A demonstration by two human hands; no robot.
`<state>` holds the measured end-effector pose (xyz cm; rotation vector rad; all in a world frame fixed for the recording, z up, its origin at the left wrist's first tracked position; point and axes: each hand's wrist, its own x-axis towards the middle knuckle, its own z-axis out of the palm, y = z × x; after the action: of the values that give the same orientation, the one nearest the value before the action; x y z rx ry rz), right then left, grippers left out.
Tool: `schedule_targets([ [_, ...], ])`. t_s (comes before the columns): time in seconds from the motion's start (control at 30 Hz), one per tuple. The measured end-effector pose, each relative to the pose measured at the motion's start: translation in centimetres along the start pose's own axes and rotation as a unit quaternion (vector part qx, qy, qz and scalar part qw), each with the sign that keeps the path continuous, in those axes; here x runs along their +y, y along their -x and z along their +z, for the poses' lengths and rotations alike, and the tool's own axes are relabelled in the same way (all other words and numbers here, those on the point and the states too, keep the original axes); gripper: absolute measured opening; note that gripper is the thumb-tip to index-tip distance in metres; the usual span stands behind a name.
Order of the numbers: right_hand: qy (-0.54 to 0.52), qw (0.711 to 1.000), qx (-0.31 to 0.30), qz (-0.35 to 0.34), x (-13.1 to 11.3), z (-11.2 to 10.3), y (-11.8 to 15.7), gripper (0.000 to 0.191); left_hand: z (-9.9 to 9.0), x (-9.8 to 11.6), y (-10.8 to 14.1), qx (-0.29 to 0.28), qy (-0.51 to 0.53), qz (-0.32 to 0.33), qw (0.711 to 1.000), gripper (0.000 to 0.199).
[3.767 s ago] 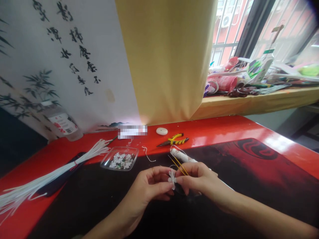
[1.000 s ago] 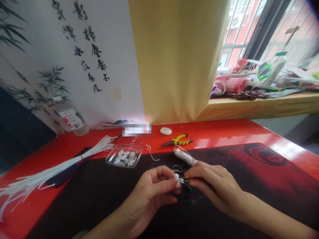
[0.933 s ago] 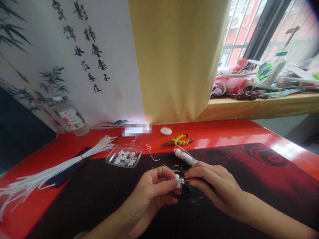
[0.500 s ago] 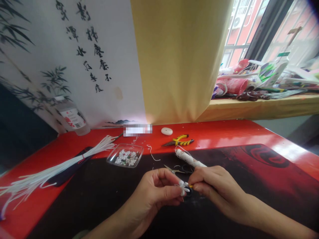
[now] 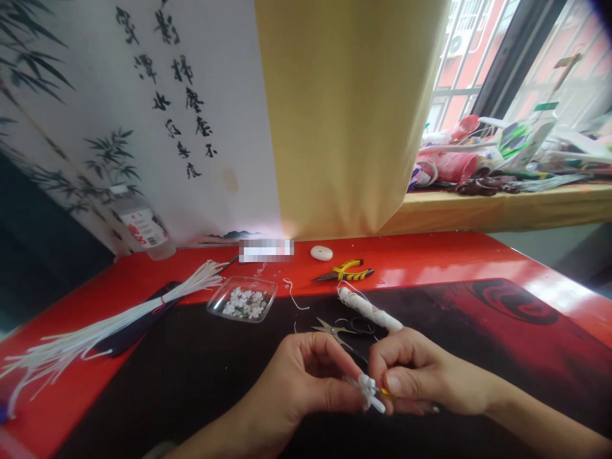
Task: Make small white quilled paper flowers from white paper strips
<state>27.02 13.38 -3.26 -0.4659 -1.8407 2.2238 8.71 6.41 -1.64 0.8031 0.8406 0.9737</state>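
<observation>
My left hand [image 5: 320, 376] pinches a small white knotted cord piece [image 5: 367, 387], flower-like with loops, between thumb and fingertips. From the other side my right hand [image 5: 411, 373] is closed on a slim yellow tool [image 5: 384, 391] whose thin metal tip meets the white knot. Most of this tool is hidden by the fingers, so its exact kind does not show. Just behind the hands, small scissors [image 5: 335, 329] lie with blades spread on the dark mat [image 5: 191, 382]. A white spool of thread [image 5: 368, 308] lies beyond my right hand.
A clear dish [image 5: 215, 312] holds white flower-shaped pieces and beads. Left of it lies a bundle of white cords [image 5: 119, 322]. Yellow-black pliers [image 5: 344, 273], a white oval object [image 5: 321, 253] and a plastic bottle [image 5: 150, 233] are at the back of the red table [image 5: 430, 255].
Both hands have come lower and slightly to the right with the white knot. My right hand has turned, its thumb now showing on the yellow tool. More of the scissors is visible.
</observation>
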Motion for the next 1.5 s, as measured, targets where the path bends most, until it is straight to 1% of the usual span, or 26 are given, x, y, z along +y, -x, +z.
schedule_targets([
  [0.07,-0.028,0.999,-0.026,0.006,0.3,-0.1,-0.2,0.029,0.0,0.0,0.1,-0.003,0.001,-0.009,1.000,0.014],
  [0.13,-0.018,0.999,-0.028,0.002,0.3,-0.1,-0.2,0.030,0.0,0.2,0.0,-0.002,-0.001,-0.010,1.000,0.015],
  [0.2,0.036,0.999,0.017,-0.024,0.0,0.1,-0.2,0.028,0.0,0.5,-0.1,0.012,-0.003,0.002,1.000,0.013],
  [0.23,0.085,0.994,0.053,-0.046,-0.2,0.3,-0.2,0.026,0.0,0.6,-0.1,0.024,-0.003,0.008,1.000,0.012],
  [0.27,0.143,0.983,0.091,-0.073,-0.4,0.3,-0.2,0.024,0.0,0.8,-0.1,0.039,0.000,0.011,0.999,0.011],
  [0.3,0.208,0.964,0.127,-0.102,-0.6,0.4,-0.1,0.022,0.0,1.0,-0.2,0.054,0.004,0.011,0.998,0.011],
  [0.37,0.330,0.912,0.183,-0.159,-0.7,0.4,-0.2,0.016,-0.1,1.2,-0.3,0.082,0.017,0.005,0.996,0.013],
  [0.43,0.408,0.861,0.221,-0.208,-0.6,0.2,-0.2,0.010,-0.1,1.2,-0.3,0.101,0.032,0.003,0.994,0.016],
  [0.47,0.432,0.840,0.234,-0.229,-0.5,0.1,-0.2,0.008,-0.1,1.2,-0.3,0.109,0.039,0.002,0.993,0.017],
  [0.57,0.481,0.794,0.248,-0.277,-0.3,0.0,-0.3,0.008,-0.1,1.2,-0.2,0.116,0.056,-0.004,0.992,0.018],
  [0.63,0.502,0.778,0.244,-0.289,-0.4,0.1,-0.3,0.007,-0.1,1.1,-0.2,0.108,0.062,-0.010,0.992,0.018],
  [0.7,0.506,0.777,0.241,-0.287,-0.6,0.4,-0.3,0.006,0.0,1.1,-0.2,0.099,0.063,-0.015,0.993,0.018],
  [0.77,0.503,0.782,0.238,-0.280,-0.8,0.6,-0.3,0.005,0.1,1.0,-0.1,0.094,0.062,-0.022,0.993,0.018],
  [1.0,0.501,0.784,0.236,-0.279,-0.8,0.9,-0.2,0.004,0.3,0.8,0.0,0.096,0.078,-0.032,0.992,0.018],
  [1.2,0.492,0.798,0.223,-0.266,-0.6,0.6,-0.2,0.005,0.3,0.8,0.0,0.101,0.090,-0.042,0.990,0.018],
  [1.3,0.493,0.798,0.230,-0.259,-0.5,0.4,-0.3,0.004,0.2,0.7,0.0,0.103,0.105,-0.036,0.989,0.017],
  [1.5,0.485,0.799,0.223,-0.275,-0.7,0.6,-0.4,0.005,0.4,0.6,0.1,0.103,0.104,-0.048,0.988,0.019],
])
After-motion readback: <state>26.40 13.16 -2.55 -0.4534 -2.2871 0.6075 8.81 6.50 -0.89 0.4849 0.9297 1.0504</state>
